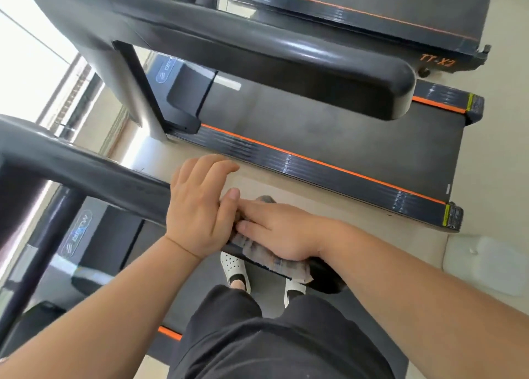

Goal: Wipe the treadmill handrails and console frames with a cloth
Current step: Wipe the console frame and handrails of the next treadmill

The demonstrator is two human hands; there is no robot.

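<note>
cloth (282, 265): judged soft, light; pressed onto the handrail (114, 175) under right hand (283, 230), fingers straight
handrail: judged rigid, slick; best wrapped through cloth
left hand (197, 207): rested on rail, fingers loose, nothing gripped

just the one head cam, looking steeply down and forward, close over the handrail (94, 175), floor (486, 201) well below

The cloth (276, 265), pale with a grey pattern, lies crumpled over the glossy black handrail (100, 168) near its rounded end; my right hand (283, 230) presses it flat.
</note>
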